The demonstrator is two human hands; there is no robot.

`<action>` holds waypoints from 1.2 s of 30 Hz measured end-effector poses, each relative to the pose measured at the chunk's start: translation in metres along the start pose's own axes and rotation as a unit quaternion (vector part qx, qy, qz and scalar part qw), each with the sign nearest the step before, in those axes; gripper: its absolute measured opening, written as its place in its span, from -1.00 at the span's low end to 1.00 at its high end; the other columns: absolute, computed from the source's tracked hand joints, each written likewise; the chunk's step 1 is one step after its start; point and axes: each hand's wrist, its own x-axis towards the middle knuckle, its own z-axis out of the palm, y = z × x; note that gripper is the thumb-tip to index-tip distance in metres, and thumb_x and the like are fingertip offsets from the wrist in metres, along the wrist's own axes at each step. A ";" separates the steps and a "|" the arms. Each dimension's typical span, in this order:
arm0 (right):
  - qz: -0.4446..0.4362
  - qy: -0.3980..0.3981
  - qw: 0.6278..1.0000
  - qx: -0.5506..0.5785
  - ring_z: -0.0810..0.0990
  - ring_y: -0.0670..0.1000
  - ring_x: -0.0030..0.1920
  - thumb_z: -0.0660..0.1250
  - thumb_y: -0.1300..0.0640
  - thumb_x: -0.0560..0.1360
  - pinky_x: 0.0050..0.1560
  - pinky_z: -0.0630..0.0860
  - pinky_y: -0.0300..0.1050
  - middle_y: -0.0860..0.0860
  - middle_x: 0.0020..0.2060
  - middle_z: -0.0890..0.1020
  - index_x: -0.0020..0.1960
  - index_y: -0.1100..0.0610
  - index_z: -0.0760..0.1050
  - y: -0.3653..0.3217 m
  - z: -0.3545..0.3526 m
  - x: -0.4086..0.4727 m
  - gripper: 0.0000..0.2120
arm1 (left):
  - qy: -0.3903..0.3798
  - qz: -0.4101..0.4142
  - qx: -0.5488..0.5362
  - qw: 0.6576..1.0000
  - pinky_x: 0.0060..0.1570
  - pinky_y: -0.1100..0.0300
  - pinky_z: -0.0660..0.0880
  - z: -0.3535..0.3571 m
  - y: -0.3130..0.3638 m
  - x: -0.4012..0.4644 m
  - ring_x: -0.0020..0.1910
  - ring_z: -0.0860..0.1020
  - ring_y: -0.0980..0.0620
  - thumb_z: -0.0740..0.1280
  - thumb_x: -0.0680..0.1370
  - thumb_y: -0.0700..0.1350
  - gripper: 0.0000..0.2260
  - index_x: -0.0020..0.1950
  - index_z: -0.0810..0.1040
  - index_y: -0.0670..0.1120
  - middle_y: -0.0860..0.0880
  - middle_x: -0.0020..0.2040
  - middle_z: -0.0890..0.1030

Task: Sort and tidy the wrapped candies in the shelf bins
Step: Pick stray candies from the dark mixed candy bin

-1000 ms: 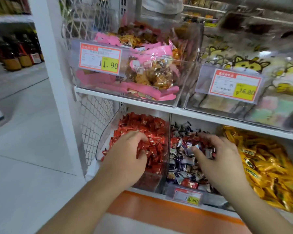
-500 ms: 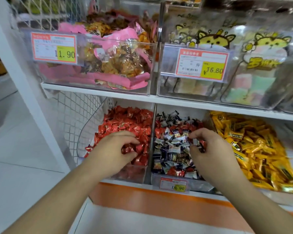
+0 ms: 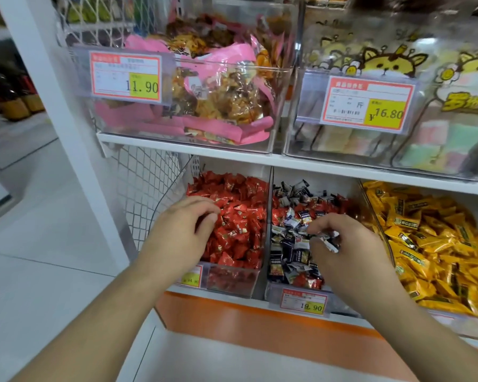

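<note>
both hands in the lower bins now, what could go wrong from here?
1. The right hand pinches several dark-wrapped candies loosely; one may drop among the red candies in the next bin.
2. Red wrappers are already mixed into the middle bin; buried ones are easily missed.
3. The left hand could push red candies over that bin's low front.

one head-worn camera looks forward and down, close to the shelf bins.

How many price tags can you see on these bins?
4: 11.90 tag upper left, 16.80 tag upper right, one on the red-candy bin, 19.90 tag on the middle bin. Others may be hidden.
</note>
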 end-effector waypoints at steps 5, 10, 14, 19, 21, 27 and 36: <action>-0.005 -0.004 1.000 0.020 0.54 -0.18 -0.22 0.39 0.16 0.58 -0.20 0.41 -0.30 -0.17 0.16 0.58 -0.01 -0.11 0.55 -0.005 0.009 0.001 -0.85 | -0.127 0.005 0.011 0.992 0.58 -0.08 0.09 0.012 0.019 0.007 0.57 0.15 0.14 0.36 0.55 0.30 -0.48 0.50 0.34 0.38 0.33 0.56 0.20; 0.001 -0.003 1.000 0.016 0.56 -0.14 -0.12 0.40 0.18 0.57 -0.16 0.35 -0.46 -0.22 0.06 0.59 -0.02 -0.08 0.58 0.003 0.013 0.005 -0.85 | -0.151 -0.013 0.069 0.986 0.50 -0.01 0.28 0.029 0.018 0.028 0.48 0.35 0.07 0.44 0.54 0.20 -0.52 0.46 0.46 0.30 0.23 0.49 0.38; 0.020 -0.011 1.000 0.015 0.59 -0.22 -0.15 0.39 0.19 0.57 -0.23 0.41 -0.45 -0.29 0.00 0.57 -0.02 -0.09 0.59 0.008 0.013 0.010 -0.83 | -0.047 -0.021 0.063 0.997 0.09 0.27 0.42 0.034 0.006 0.033 0.18 0.57 0.07 0.46 0.57 0.01 -0.69 0.31 0.64 0.15 0.13 0.20 0.60; 0.042 -0.014 0.998 0.038 0.58 -0.06 -0.47 0.36 0.18 0.58 -0.52 0.47 -0.29 -0.17 0.04 0.61 -0.01 -0.11 0.58 0.013 0.006 0.017 -0.82 | 0.048 -0.064 0.088 0.993 0.04 0.14 0.52 0.027 0.004 0.033 0.09 0.62 -0.03 0.42 0.60 -0.05 -0.82 0.20 0.69 0.02 0.00 0.16 0.66; 0.043 -0.006 0.999 0.032 0.61 -0.04 -0.38 0.37 0.17 0.58 -0.50 0.51 -0.27 -0.21 0.01 0.62 -0.03 -0.13 0.58 0.016 0.000 0.018 -0.82 | 0.064 -0.065 0.082 0.992 -0.01 0.21 0.46 0.024 0.003 0.029 0.05 0.62 0.01 0.39 0.62 -0.07 -0.87 0.13 0.70 0.01 0.03 0.12 0.67; 0.050 0.027 0.997 0.043 0.60 -0.13 -0.27 0.35 0.20 0.57 -0.43 0.44 -0.36 -0.20 -0.08 0.64 -0.01 -0.12 0.58 0.027 -0.019 0.017 -0.80 | 0.048 -0.032 0.030 0.998 0.23 0.35 0.28 0.010 0.027 0.015 0.17 0.45 0.25 0.29 0.65 -0.07 -0.75 0.30 0.62 0.03 0.13 0.28 0.59; -0.088 -0.124 0.986 -0.066 0.44 -0.21 0.19 0.48 0.00 0.54 0.21 0.34 -0.29 -0.23 0.22 0.56 0.29 -0.15 0.59 0.034 -0.023 0.017 -0.68 | -0.033 0.063 0.000 0.997 0.36 0.33 0.24 0.022 0.094 0.005 0.33 0.42 0.25 0.33 0.63 -0.02 -0.70 0.37 0.56 0.13 0.29 0.33 0.48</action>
